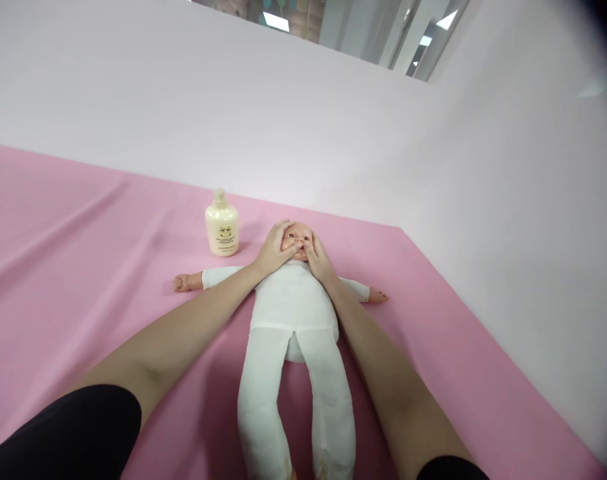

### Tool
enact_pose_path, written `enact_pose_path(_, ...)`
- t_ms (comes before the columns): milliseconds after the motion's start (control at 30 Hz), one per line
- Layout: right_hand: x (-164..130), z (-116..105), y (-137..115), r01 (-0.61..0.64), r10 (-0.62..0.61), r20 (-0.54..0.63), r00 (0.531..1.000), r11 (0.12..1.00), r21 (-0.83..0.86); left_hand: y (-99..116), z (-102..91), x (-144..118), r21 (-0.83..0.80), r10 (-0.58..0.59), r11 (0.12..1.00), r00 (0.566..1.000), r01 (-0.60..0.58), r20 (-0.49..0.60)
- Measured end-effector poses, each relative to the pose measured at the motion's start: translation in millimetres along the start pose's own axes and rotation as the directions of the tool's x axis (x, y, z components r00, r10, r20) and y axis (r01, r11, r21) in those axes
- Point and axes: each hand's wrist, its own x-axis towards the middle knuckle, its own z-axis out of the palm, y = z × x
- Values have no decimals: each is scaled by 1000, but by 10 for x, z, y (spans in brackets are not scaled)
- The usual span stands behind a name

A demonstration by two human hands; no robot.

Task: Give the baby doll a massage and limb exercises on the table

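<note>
A baby doll in a white cloth suit lies on its back, arms spread to both sides and legs toward me. My left hand wraps round one side of the doll's head, its thumb laid over the cheek beside the mouth. From the other side my right hand cups the head, with its thumb close to the mouth too. Both hands are closed on the head, and their fingertips are partly hidden behind it. The doll's eyes and forehead show between them.
A cream-coloured pump bottle with a printed label stands upright beyond the doll's arm on the left. The pink sheet under everything has some creases. White walls rise behind and on the right, with glass above.
</note>
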Motion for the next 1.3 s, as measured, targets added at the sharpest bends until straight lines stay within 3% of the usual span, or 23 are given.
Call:
enact_pose_path(300, 24, 32, 30, -9, 12, -147, 989, 1000, 23, 7, 7, -5, -95, -27, 995, 998, 21, -62)
enact_pose_path(500, 7, 13, -30, -7, 7, -174, 985, 1000, 4, 15, 30, -6, -183, -161, 973, 982, 141, -99)
enact_pose_path(800, -1, 16, -30, -4, 6, -88, 996, 1000, 24, -17, 30, -4, -179, -188, 967, 981, 179, -37)
enact_pose_path(1000, -32, -7, -87, -31, 31, 13, 999, 998, 52, -8, -20, 6, -136, -117, 983, 991, 124, 59)
enact_pose_path(1300, -34, -20, -72, -60, 58, 30, 998, 997, 47, -25, -16, 20, -96, -117, 988, 990, 125, 84)
